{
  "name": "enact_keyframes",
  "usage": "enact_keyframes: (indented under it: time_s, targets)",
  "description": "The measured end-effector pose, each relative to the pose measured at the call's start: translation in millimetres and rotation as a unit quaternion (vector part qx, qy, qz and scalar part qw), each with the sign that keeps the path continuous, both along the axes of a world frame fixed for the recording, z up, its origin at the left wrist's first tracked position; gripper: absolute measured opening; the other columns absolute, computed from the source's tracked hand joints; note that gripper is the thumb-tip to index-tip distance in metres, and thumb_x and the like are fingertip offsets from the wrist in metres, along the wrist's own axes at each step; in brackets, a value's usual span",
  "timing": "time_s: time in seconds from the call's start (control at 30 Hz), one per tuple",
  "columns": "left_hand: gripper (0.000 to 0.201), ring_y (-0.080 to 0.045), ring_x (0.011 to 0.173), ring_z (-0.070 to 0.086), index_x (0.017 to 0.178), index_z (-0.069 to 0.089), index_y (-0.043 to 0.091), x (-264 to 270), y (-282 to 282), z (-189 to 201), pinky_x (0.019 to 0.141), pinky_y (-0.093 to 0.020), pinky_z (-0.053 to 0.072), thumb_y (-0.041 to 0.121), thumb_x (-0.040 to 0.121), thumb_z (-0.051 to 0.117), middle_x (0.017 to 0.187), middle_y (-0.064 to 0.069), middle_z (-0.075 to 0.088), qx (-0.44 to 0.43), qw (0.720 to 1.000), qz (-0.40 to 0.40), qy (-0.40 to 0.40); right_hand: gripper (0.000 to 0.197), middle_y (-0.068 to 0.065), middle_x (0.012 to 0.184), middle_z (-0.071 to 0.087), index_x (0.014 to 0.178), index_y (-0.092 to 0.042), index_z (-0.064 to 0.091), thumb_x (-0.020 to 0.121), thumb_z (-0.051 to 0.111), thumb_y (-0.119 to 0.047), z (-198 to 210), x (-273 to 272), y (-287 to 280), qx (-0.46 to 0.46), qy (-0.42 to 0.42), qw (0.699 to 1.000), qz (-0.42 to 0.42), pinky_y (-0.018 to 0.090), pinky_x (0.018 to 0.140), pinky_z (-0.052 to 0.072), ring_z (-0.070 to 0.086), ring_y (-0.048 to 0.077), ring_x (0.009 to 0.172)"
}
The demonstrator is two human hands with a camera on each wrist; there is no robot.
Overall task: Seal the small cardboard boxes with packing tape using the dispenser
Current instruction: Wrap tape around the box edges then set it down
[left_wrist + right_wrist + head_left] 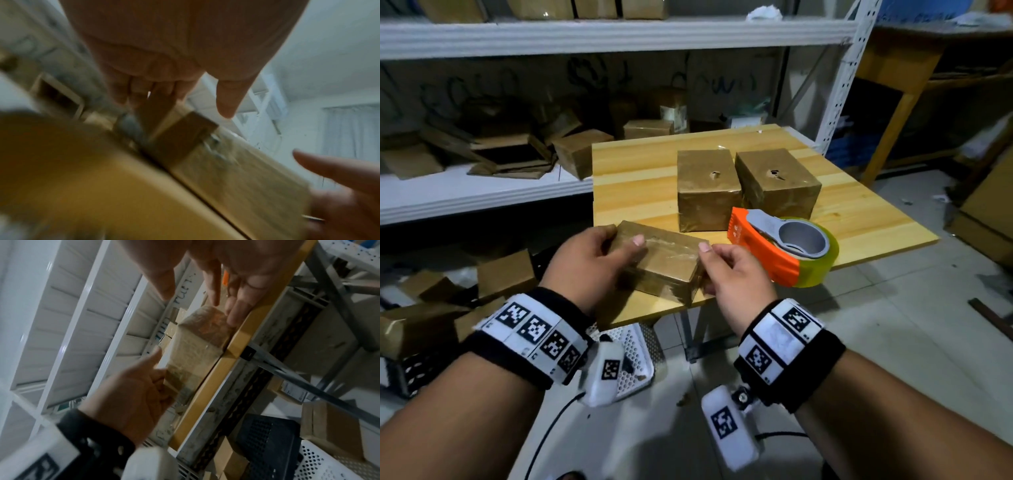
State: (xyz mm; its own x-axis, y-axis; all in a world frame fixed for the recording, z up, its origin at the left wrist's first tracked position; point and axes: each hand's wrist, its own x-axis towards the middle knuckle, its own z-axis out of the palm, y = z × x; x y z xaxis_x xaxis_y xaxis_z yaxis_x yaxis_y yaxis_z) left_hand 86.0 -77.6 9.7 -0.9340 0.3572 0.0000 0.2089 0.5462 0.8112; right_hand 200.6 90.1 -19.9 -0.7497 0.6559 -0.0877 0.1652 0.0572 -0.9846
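Observation:
A flat cardboard box [664, 263] wrapped in clear tape lies at the near edge of the wooden table [637, 178]. My left hand [619, 245] grips its left end, thumb on top. My right hand [709, 267] touches its right end with nearly straight fingers; in the right wrist view the fingertips [232, 318] press that end of the box [195, 356] and the thumb stands clear. The orange and grey tape dispenser [767, 240] with its yellowish roll lies on the table just right of my right hand, held by nobody. The left wrist view is blurred.
Two taped cube boxes [707, 188] [777, 181] stand side by side behind the dispenser. A white shelf [482, 195] on the left holds several loose cardboard boxes. More boxes [503, 274] lie on the floor at left, and a white perforated basket [637, 359] sits under the table.

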Motion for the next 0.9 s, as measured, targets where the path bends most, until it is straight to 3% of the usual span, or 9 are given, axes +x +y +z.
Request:
enact_keyframes:
  time_s: [0.1,0.23,0.37,0.47,0.57,0.63,0.7,0.8,0.9]
  targets:
    - [0.092,-0.016,0.121,0.063,0.151,0.053,0.019,5,-1,-1,0.104,-0.044,0.056,0.045,0.071,0.091,0.141,0.002,0.063,0.062,0.998,-0.001,0.025,0.053,0.000,0.122,0.076,0.135,-0.016,0.068,0.096,0.070,-0.050,2,0,1,-0.037,0.036,0.999,-0.006,0.042,0.101,0.060,0.073,0.016,0.109]
    - [0.109,-0.008,0.127,0.062,0.152,0.051,0.020,9,3,4,0.107,-0.037,0.055,0.020,0.054,0.100,0.139,0.009,0.065,0.189,0.982,0.003,-0.002,0.053,-0.005,0.123,0.072,0.143,-0.017,0.063,0.095,0.076,-0.036,5,3,6,-0.069,0.123,0.990,-0.025,0.013,0.074,0.060,0.073,0.009,0.104]
    - [0.099,-0.021,0.116,0.072,0.141,0.060,0.018,22,15,-3,0.093,-0.044,0.061,0.023,0.049,0.098,0.126,-0.001,0.073,0.294,0.952,-0.032,-0.075,0.048,-0.007,0.136,0.067,0.124,-0.050,0.064,0.079,0.080,-0.061,6,1,2,-0.044,0.159,0.985,-0.042,0.045,0.107,0.056,0.064,0.017,0.128]
    - [0.062,-0.031,0.112,0.072,0.127,0.060,0.016,30,30,-5,0.081,-0.040,0.062,0.027,0.071,0.084,0.123,-0.009,0.069,0.376,0.918,-0.008,-0.128,0.037,-0.009,0.131,0.067,0.113,-0.057,0.063,0.079,0.077,-0.061,8,0,-1,-0.023,0.183,0.982,-0.045,0.054,0.109,0.053,0.062,0.018,0.129]
    - [0.067,-0.029,0.100,0.074,0.123,0.057,0.021,31,35,-8,0.076,-0.044,0.064,0.058,0.075,0.085,0.119,-0.012,0.070,0.327,0.941,0.029,-0.083,0.032,-0.005,0.127,0.070,0.111,-0.057,0.064,0.081,0.073,-0.058,10,0,0,-0.018,0.197,0.980,-0.020,0.056,0.105,0.056,0.066,0.021,0.125]
    - [0.078,-0.019,0.090,0.072,0.120,0.054,0.021,35,34,-8,0.070,-0.030,0.061,0.070,0.067,0.083,0.107,-0.003,0.070,0.260,0.965,0.046,-0.007,0.029,-0.008,0.124,0.068,0.117,-0.050,0.064,0.090,0.074,-0.049,7,0,1,-0.008,0.190,0.982,0.000,0.044,0.104,0.055,0.064,0.010,0.122]
    - [0.076,-0.014,0.084,0.067,0.118,0.051,0.020,39,35,-8,0.068,-0.029,0.058,0.066,0.066,0.081,0.100,0.002,0.068,0.207,0.975,0.066,0.044,0.028,-0.015,0.111,0.067,0.121,-0.041,0.062,0.095,0.074,-0.040,5,0,0,0.010,0.177,0.984,0.004,0.023,0.092,0.053,0.064,-0.006,0.105]
    - [0.063,-0.007,0.083,0.066,0.114,0.051,0.020,43,39,-9,0.070,-0.031,0.056,0.054,0.075,0.086,0.098,0.005,0.067,0.192,0.976,0.071,0.077,0.040,-0.016,0.103,0.070,0.117,-0.040,0.060,0.084,0.077,-0.053,5,1,1,0.016,0.138,0.990,-0.008,0.028,0.085,0.056,0.068,-0.001,0.094]
    - [0.046,0.008,0.073,0.062,0.110,0.053,0.020,49,43,-10,0.062,-0.018,0.051,0.045,0.085,0.081,0.092,0.010,0.065,0.193,0.975,0.052,0.102,0.040,-0.022,0.098,0.065,0.118,-0.033,0.059,0.088,0.077,-0.053,9,5,3,0.049,0.122,0.991,-0.020,0.011,0.073,0.048,0.063,-0.014,0.084]
